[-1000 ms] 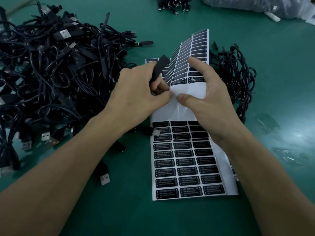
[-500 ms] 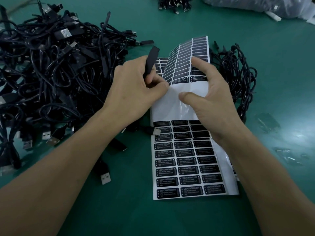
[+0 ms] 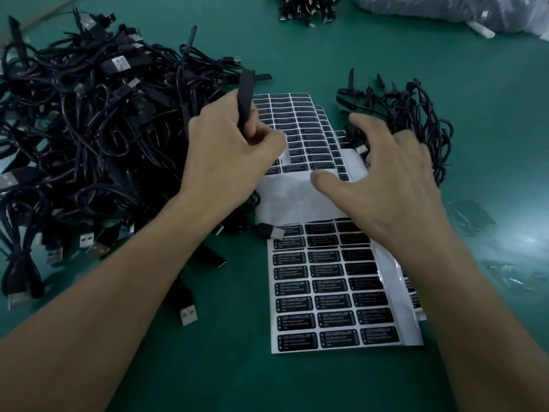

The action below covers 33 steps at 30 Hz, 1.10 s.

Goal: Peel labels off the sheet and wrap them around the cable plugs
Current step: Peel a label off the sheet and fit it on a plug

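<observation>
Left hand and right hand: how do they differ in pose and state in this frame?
The left hand is curled round a black plug; the right hand holds nothing. The left hand's fingers are bent, while the right hand's are spread. The left hand looks sharp and the right hand looks blurred. Both are over the label sheet.

Printed in white on the black labels [image 3: 295,321] of the label sheet [image 3: 292,199], toward 5 o'clock: "LED CONTROLLER", repeated on label after label down the rows. Under each heading, three smaller lines, too blurred to read. Toward 12 o'clock, further rows of labels, print too small to make out.
</observation>
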Available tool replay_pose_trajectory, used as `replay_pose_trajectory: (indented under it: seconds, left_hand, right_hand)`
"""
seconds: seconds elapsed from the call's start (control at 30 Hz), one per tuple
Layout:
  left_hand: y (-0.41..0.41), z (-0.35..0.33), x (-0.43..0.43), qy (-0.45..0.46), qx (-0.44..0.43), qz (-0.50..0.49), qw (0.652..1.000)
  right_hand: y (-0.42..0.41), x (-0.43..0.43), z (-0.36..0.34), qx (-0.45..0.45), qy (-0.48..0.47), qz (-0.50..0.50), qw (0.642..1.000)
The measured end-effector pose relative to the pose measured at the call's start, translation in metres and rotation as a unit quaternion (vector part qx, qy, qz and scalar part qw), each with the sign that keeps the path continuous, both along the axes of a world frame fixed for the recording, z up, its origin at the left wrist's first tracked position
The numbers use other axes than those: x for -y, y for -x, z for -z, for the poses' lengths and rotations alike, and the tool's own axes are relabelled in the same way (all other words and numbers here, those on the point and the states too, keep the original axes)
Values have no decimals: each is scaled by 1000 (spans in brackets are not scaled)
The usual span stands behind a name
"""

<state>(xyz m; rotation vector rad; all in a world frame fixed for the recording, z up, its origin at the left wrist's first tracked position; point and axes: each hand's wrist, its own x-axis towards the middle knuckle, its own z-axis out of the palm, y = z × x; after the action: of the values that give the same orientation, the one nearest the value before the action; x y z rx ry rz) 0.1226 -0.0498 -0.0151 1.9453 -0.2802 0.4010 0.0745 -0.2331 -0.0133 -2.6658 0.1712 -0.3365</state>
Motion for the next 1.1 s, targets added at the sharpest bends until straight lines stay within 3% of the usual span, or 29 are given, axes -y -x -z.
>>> replay_pose_trajectory:
  seconds: [0.1, 0.27, 0.67, 0.8, 0.93, 1.1]
  left_hand:
    - [2, 1, 2, -12, 8, 5, 1000]
    - [2, 4, 3, -38, 4, 48, 998]
    - [3, 4, 4, -32, -5, 77, 997]
    - [2, 3, 4, -8, -24, 84, 996]
    - [3, 4, 4, -30, -26, 121, 992]
    - [2, 4, 3, -21, -10, 145, 989]
  right_hand:
    - [1, -11, -1, 89, -24, -32, 995]
    - [1, -35, 6, 111, -63, -120, 984]
    - [1, -36, 7, 139, -80, -91, 983]
    - [-3, -29, 5, 131, -215, -73, 965]
    - [-7, -25, 3, 101, -377, -58, 919]
    - [-8, -25, 2, 76, -405, -78, 908]
